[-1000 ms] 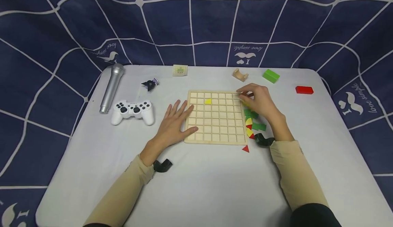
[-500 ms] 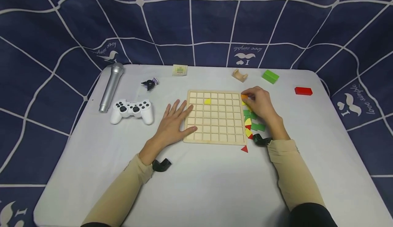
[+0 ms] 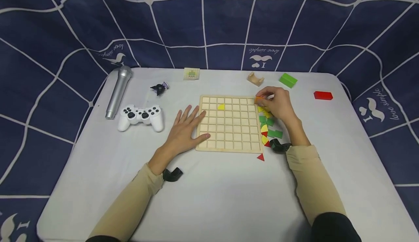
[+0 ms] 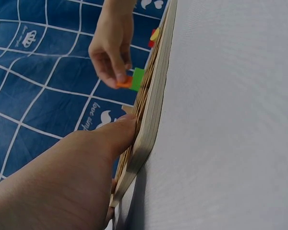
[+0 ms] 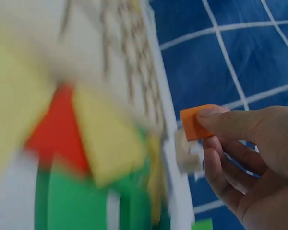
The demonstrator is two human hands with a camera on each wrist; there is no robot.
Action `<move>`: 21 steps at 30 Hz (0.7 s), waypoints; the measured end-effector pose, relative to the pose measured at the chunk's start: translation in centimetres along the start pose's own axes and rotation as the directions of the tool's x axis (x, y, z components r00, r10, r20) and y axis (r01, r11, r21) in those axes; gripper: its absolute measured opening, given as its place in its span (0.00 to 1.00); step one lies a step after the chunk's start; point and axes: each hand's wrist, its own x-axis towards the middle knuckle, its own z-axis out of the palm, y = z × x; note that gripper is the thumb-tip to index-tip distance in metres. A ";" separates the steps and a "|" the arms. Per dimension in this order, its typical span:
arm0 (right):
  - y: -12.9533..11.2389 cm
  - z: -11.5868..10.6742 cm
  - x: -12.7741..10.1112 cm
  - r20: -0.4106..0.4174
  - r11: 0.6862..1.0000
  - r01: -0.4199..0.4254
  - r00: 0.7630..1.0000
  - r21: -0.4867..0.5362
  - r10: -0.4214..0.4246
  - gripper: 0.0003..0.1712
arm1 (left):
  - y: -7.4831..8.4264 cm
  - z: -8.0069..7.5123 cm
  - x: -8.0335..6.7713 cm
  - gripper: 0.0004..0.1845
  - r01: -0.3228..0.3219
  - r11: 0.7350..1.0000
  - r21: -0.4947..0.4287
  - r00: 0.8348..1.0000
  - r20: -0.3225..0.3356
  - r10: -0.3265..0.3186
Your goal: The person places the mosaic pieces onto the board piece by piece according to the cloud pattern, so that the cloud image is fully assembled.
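A wooden grid board (image 3: 229,122) lies in the middle of the white table, with one yellow piece (image 3: 221,107) in a cell near its top left. My right hand (image 3: 273,102) pinches a small orange piece (image 3: 259,98) (image 4: 124,82) (image 5: 196,122) just above the board's top right corner. A row of green, yellow and red pieces (image 3: 266,129) lies along the board's right edge, partly under that hand. My left hand (image 3: 186,127) lies flat with straight fingers, its fingertips on the board's left edge (image 4: 149,129).
A white game controller (image 3: 140,117) and a silver microphone (image 3: 118,91) lie at the left. A small dark figure (image 3: 159,88), a card (image 3: 191,74), a wooden arch block (image 3: 255,79), a green block (image 3: 288,80) and a red block (image 3: 323,95) sit along the back. A red triangle (image 3: 260,157) lies below the board.
My right hand has picked an orange piece out of the row beside the board and lifted it to the board's top right corner. The left hand has stayed put.
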 end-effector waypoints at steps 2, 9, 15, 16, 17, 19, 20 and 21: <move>-1.1 0.5 0.6 0.020 0.999 0.028 0.999 0.022 -0.029 0.07 | 0.0 0.0 0.0 0.49 0.004 1.000 -0.004 1.000 0.000 -0.004; -4.4 4.1 2.3 0.122 0.988 0.139 0.982 0.062 -0.146 0.03 | -0.1 -0.1 -0.1 0.49 0.007 1.000 -0.012 1.000 -0.006 -0.007; -5.4 6.6 2.2 0.154 0.992 0.122 0.980 0.018 -0.123 0.02 | 0.1 -0.1 -0.1 0.49 0.002 1.000 -0.012 1.000 0.007 -0.002; -5.5 6.8 2.0 0.150 0.993 0.120 0.981 0.011 -0.120 0.02 | 0.1 -0.1 -0.1 0.49 0.002 1.000 -0.010 1.000 0.008 -0.002; -5.6 7.0 1.9 0.145 0.993 0.120 0.982 0.002 -0.119 0.02 | 0.1 -0.2 -0.1 0.49 0.003 1.000 -0.007 1.000 0.008 -0.003; -5.7 7.2 1.7 0.130 0.992 0.126 0.984 -0.013 -0.123 0.03 | 0.1 -0.3 -0.1 0.49 0.002 1.000 -0.001 1.000 0.007 -0.002; -5.8 7.3 1.5 0.126 0.992 0.127 0.984 -0.017 -0.124 0.03 | 0.1 -0.3 -0.1 0.49 0.002 1.000 0.001 1.000 0.008 -0.002; -5.8 7.3 1.4 0.123 0.991 0.132 0.984 -0.025 -0.128 0.04 | 0.1 -0.4 -0.1 0.48 0.002 1.000 0.002 1.000 0.009 -0.002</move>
